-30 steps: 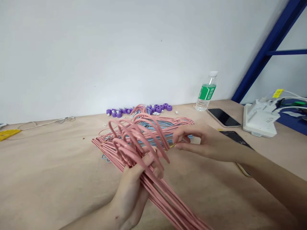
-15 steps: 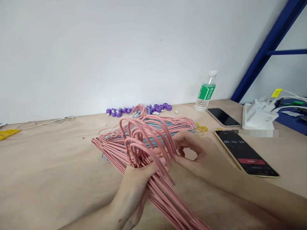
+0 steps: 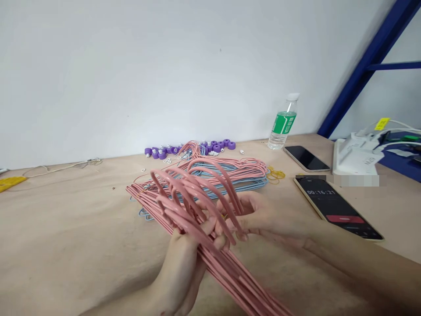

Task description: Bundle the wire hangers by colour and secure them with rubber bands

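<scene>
My left hand (image 3: 179, 263) is shut around a thick bundle of pink coated wire hangers (image 3: 226, 267), whose hooks (image 3: 194, 186) curve up above it. My right hand (image 3: 259, 215) is against the hooks' necks, its fingers curled in among them. A thin yellow rubber band (image 3: 224, 216) shows at its fingertips, partly hidden by the wires. More pink hangers and light blue hangers (image 3: 243, 182) lie flat on the table behind my hands.
Tan paper (image 3: 82, 228) covers the table. Behind the hangers are purple parts (image 3: 217, 147), yellow rubber bands (image 3: 275, 175), a water bottle (image 3: 283, 123) and several phones (image 3: 335, 208). A white device (image 3: 357, 158) and blue shelf frame (image 3: 362, 79) stand right.
My right hand has moved left and closer to the hooks, and the held bundle has shifted slightly. The phone showing a timer is now uncovered, and its reading has advanced by a second.
</scene>
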{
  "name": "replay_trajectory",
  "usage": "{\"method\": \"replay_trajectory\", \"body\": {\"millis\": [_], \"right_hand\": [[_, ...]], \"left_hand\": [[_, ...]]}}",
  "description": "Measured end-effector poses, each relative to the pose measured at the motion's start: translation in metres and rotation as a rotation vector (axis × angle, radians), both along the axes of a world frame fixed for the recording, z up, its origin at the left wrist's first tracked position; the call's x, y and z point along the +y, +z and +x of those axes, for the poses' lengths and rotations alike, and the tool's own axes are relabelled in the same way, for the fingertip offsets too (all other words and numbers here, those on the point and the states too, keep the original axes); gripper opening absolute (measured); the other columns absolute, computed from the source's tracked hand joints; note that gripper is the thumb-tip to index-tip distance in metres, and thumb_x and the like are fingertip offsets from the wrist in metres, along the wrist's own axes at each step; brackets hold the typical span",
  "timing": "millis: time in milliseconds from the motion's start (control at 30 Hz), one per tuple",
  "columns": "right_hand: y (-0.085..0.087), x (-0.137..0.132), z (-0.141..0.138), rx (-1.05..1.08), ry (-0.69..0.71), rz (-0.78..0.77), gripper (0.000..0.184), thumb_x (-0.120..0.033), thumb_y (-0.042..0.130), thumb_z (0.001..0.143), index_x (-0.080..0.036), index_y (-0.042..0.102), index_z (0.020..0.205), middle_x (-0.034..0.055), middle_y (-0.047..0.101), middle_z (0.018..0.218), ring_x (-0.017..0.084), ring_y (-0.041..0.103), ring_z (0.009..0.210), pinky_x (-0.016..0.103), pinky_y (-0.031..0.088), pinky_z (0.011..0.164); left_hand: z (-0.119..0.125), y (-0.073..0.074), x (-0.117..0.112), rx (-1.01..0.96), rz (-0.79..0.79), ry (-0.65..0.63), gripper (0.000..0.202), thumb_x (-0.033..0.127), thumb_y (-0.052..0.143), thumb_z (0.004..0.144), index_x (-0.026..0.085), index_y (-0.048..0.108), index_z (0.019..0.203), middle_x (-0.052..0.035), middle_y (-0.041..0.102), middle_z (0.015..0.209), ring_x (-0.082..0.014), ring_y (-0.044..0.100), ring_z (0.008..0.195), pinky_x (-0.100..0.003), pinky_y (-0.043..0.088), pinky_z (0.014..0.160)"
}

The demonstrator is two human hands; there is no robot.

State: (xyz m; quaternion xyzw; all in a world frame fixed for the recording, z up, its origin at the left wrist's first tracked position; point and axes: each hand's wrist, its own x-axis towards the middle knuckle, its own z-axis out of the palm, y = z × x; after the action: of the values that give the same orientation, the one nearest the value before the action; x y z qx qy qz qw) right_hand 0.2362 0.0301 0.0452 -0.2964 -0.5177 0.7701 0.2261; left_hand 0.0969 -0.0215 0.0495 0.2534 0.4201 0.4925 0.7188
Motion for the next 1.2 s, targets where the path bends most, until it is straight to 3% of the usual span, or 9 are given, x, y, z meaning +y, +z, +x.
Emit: {"method": "replay_trajectory", "body": {"millis": [167,267,400,533,633,800,1033,1100,1200], "right_hand": [[-0.013,-0.001,-0.006,0.046,-0.186,0.063,0.023,-0.019,0.071,0.058,-0.015,0.056,0.076,0.0000,0.061,0.073,0.012,0.059,0.070,0.029,0.046,0.069],[-0.018,-0.002,-0.008,0.061,-0.272,0.162,0.028,-0.023,0.074,0.055,-0.017,0.057,0.076,-0.0007,0.063,0.075,0.011,0.060,0.069,0.027,0.047,0.070],[-0.016,-0.005,-0.008,0.040,-0.303,0.251,0.027,-0.023,0.071,0.059,-0.017,0.055,0.080,-0.0004,0.063,0.077,0.012,0.060,0.072,0.029,0.048,0.072],[-0.016,-0.009,-0.007,0.051,-0.269,0.295,0.027,-0.021,0.067,0.064,-0.017,0.052,0.086,-0.0001,0.060,0.078,0.012,0.059,0.072,0.031,0.048,0.073],[-0.019,-0.009,-0.007,0.086,-0.230,0.264,0.023,-0.022,0.065,0.066,-0.017,0.051,0.083,-0.0012,0.058,0.074,0.011,0.058,0.069,0.029,0.048,0.070],[-0.022,-0.004,-0.009,0.180,-0.219,0.116,0.027,-0.025,0.070,0.062,-0.016,0.051,0.079,-0.0014,0.055,0.073,0.011,0.055,0.069,0.028,0.046,0.066],[-0.014,-0.004,-0.010,0.293,-0.270,-0.020,0.024,-0.015,0.069,0.060,-0.016,0.050,0.075,-0.0035,0.052,0.071,0.008,0.054,0.068,0.025,0.045,0.071],[-0.015,-0.004,-0.009,0.366,-0.226,-0.025,0.024,-0.015,0.069,0.061,-0.015,0.050,0.077,-0.0039,0.053,0.070,0.008,0.056,0.068,0.023,0.045,0.069],[-0.017,-0.001,-0.005,0.439,-0.087,-0.058,0.027,-0.014,0.068,0.063,-0.016,0.049,0.083,-0.0056,0.054,0.068,0.004,0.054,0.056,0.014,0.041,0.053]], "left_hand": [[-0.005,-0.007,0.001,0.010,-0.010,-0.004,0.016,0.025,0.070,0.059,0.018,0.057,0.066,0.0051,0.040,0.057,-0.0076,0.032,0.051,-0.023,0.039,0.059],[-0.007,-0.009,0.002,0.008,0.001,-0.007,0.012,0.020,0.067,0.061,0.018,0.056,0.066,0.0047,0.042,0.061,-0.0065,0.030,0.049,-0.024,0.040,0.063],[-0.004,-0.001,0.002,-0.006,-0.023,0.022,0.023,0.021,0.071,0.056,0.017,0.048,0.056,0.0053,0.038,0.057,-0.0055,0.026,0.048,-0.020,0.036,0.054],[0.000,0.005,0.002,-0.012,-0.029,0.015,0.031,0.024,0.075,0.051,0.017,0.046,0.057,0.0057,0.038,0.056,-0.0057,0.029,0.051,-0.021,0.037,0.059],[-0.001,0.003,0.000,0.005,-0.050,0.002,0.033,0.027,0.075,0.051,0.017,0.044,0.059,0.0061,0.036,0.055,-0.0062,0.029,0.052,-0.021,0.035,0.057],[-0.004,0.000,0.001,0.026,0.009,-0.059,0.029,0.032,0.067,0.062,0.017,0.042,0.061,0.0058,0.032,0.053,-0.0065,0.024,0.050,-0.020,0.027,0.050],[-0.003,0.008,0.004,0.022,0.012,-0.044,0.028,0.024,0.063,0.062,0.017,0.037,0.056,0.0065,0.026,0.054,-0.0061,0.020,0.050,-0.020,0.026,0.050],[-0.003,0.008,0.003,0.029,0.022,-0.035,0.024,0.024,0.062,0.063,0.016,0.041,0.057,0.0061,0.029,0.054,-0.0062,0.021,0.050,-0.020,0.028,0.050],[-0.006,0.007,0.000,0.045,0.022,-0.039,0.017,0.022,0.059,0.064,0.016,0.044,0.058,0.0057,0.031,0.053,-0.0060,0.024,0.049,-0.019,0.030,0.050]]}}
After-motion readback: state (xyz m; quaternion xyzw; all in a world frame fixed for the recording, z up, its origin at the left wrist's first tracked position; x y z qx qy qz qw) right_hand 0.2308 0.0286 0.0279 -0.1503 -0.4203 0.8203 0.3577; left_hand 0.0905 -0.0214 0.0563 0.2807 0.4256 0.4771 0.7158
